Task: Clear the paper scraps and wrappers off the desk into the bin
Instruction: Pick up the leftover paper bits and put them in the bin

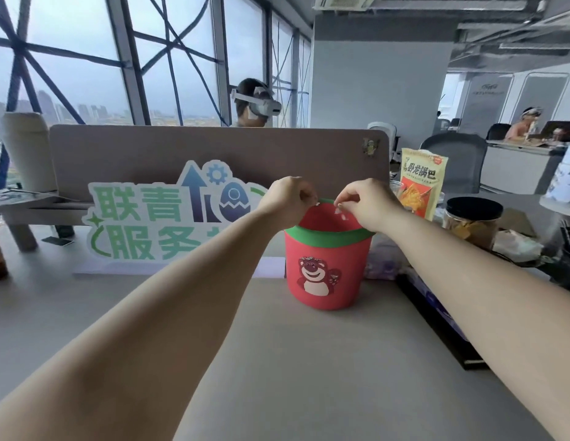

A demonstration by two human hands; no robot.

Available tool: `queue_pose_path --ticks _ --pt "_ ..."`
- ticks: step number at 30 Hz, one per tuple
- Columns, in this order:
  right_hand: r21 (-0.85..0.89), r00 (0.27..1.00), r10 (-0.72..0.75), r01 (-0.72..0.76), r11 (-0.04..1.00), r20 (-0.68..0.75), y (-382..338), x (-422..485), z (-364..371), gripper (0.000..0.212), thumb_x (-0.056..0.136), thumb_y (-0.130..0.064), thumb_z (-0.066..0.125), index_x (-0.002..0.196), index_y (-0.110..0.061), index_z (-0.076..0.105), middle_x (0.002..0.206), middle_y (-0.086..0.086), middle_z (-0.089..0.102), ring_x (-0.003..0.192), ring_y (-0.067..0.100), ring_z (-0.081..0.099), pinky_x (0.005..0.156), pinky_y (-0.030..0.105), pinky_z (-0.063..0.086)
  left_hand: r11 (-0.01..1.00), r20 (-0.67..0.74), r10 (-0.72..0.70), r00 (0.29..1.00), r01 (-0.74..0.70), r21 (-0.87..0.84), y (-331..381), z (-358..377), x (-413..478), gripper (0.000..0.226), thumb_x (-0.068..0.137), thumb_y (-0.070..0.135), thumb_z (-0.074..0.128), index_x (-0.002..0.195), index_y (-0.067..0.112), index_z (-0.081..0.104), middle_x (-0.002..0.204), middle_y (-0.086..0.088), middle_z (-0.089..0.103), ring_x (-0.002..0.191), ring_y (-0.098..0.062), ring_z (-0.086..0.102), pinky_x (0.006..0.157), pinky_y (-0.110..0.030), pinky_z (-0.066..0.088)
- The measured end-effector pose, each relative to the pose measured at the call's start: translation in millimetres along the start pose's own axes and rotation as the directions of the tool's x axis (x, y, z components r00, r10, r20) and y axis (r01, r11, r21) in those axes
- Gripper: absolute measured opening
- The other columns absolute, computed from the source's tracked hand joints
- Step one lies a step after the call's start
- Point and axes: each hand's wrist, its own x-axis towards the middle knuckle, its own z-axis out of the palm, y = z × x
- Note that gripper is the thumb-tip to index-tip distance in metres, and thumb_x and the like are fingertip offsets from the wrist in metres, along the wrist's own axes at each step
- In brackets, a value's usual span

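A red bin point(325, 275) with a green rim and a bear picture stands on the grey desk point(277, 361). Both my hands hover over its opening. My left hand point(288, 200) is above the rim's left side with its fingers curled, and a tiny white bit shows at its fingertips. My right hand point(366, 203) is over the right side, its fingertips pinched together. Small white paper scraps point(341, 213) sit at those fingertips and hang just beneath them, inside the bin's mouth.
A green and blue cut-out sign point(150, 224) leans on the partition point(213, 148) behind the bin. To the right stand a yellow snack bag point(420, 183), a black-lidded jar point(471, 221) and crumpled paper point(516, 246). A dark flat object point(436, 319) lies along the desk's right side.
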Motion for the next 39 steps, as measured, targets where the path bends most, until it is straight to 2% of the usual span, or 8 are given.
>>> queue_pose_path --ticks 3,7,15,18,22,29,35,39 --pt "0.003 1.000 0.008 -0.008 1.000 0.016 4 3 1 0.017 0.082 -0.010 0.060 0.085 -0.021 0.073 0.080 0.001 0.070 0.084 0.021 0.065 0.078 0.027 0.050 0.999 0.057 0.023 0.998 -0.025 0.032 0 5 6 0.021 0.088 0.012 0.054 0.096 0.016 0.072 0.101 -0.001 0.071 0.086 -0.014 0.059 0.073 -0.021 0.043" --pt "0.019 0.999 -0.004 0.003 1.000 0.036 4 1 0 0.021 0.081 -0.007 0.058 0.084 -0.021 0.073 0.076 -0.003 0.067 0.084 0.022 0.066 0.082 0.032 0.053 0.998 0.085 0.031 0.996 -0.035 0.055 0 5 7 0.028 0.089 0.009 0.050 0.099 0.021 0.072 0.105 -0.001 0.071 0.095 -0.021 0.063 0.085 -0.032 0.052" --pt "0.059 0.996 -0.091 0.090 0.994 0.014 -31 -24 -6 0.017 0.084 -0.012 0.059 0.095 -0.017 0.071 0.099 0.003 0.072 0.093 0.016 0.062 0.081 0.023 0.042 0.996 0.010 0.039 0.999 -0.039 0.078 -6 -31 -38 0.026 0.091 0.011 0.049 0.106 0.019 0.069 0.106 -0.001 0.069 0.090 -0.019 0.063 0.080 -0.029 0.051" --pt "0.113 0.990 -0.137 0.131 0.985 0.044 -57 -48 5 0.016 0.084 -0.012 0.058 0.094 -0.015 0.070 0.099 0.003 0.072 0.093 0.017 0.061 0.082 0.024 0.043 0.996 -0.023 -0.021 1.000 0.023 0.081 -20 -58 -80 0.023 0.092 0.014 0.051 0.108 0.020 0.068 0.102 0.005 0.064 0.085 -0.012 0.059 0.076 -0.022 0.046" --pt "0.194 0.969 -0.152 0.114 0.974 0.194 -90 -91 45 0.017 0.084 -0.012 0.058 0.096 -0.011 0.069 0.101 0.005 0.071 0.095 0.019 0.063 0.082 0.025 0.045 0.980 -0.049 -0.134 0.990 0.139 0.141 -58 -95 -152 0.020 0.091 0.017 0.056 0.107 0.020 0.067 0.105 0.004 0.063 0.081 -0.011 0.058 0.075 -0.020 0.041" --pt "0.239 0.887 -0.180 0.082 0.967 0.425 -129 -169 141 0.018 0.087 -0.018 0.057 0.099 -0.012 0.069 0.107 0.004 0.070 0.100 0.021 0.062 0.090 0.029 0.047 0.882 -0.010 -0.414 0.910 0.404 0.243 -133 -118 -290 0.017 0.085 0.019 0.064 0.102 0.018 0.069 0.106 -0.004 0.067 0.083 -0.020 0.065 0.082 -0.028 0.051" --pt "0.239 0.910 -0.134 0.039 0.970 0.393 -146 -208 196 0.024 0.082 -0.026 0.064 0.102 -0.015 0.069 0.107 0.010 0.067 0.102 0.027 0.059 0.091 0.028 0.042 0.823 -0.012 -0.546 0.838 0.539 0.179 -164 -94 -345 0.025 0.084 0.031 0.064 0.107 0.024 0.067 0.114 -0.002 0.060 0.098 -0.021 0.061 0.089 -0.027 0.047" --pt "0.174 0.931 -0.091 0.031 0.984 0.354 -152 -210 204 0.028 0.081 -0.035 0.064 0.106 -0.024 0.067 0.110 0.006 0.064 0.110 0.029 0.053 0.096 0.033 0.042 0.822 -0.059 -0.537 0.841 0.538 0.184 -172 -83 -345 0.022 0.084 0.043 0.060 0.102 0.032 0.068 0.112 0.000 0.061 0.103 -0.022 0.060 0.091 -0.033 0.049"
